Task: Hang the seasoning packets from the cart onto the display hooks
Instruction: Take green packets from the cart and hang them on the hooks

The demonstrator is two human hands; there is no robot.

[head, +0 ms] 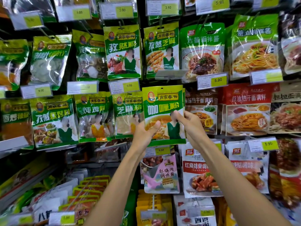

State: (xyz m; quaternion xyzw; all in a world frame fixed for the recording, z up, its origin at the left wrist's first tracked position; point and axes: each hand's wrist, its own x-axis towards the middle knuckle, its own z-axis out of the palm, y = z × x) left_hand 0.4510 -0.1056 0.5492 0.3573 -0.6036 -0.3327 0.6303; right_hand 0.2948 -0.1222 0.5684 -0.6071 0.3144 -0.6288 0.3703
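A green and yellow seasoning packet point(163, 101) with white and yellow characters is held upright against the display wall, in the middle row. My left hand point(144, 132) grips its lower left part, thumb on the front. My right hand point(189, 123) pinches its right edge at mid height. The packet's top sits just below a bare tilted price-tag holder point(171, 74) on a display hook. More packets of the same kind seem to hang behind it, edges showing at its right. The cart is out of view.
Hooks around carry green packets point(123, 51) to the left and above, noodle-sauce packets point(202, 51) and red packets point(247, 110) to the right. Yellow price tags point(123, 85) stick out in front of the rows. A pink packet point(161, 175) hangs below my hands.
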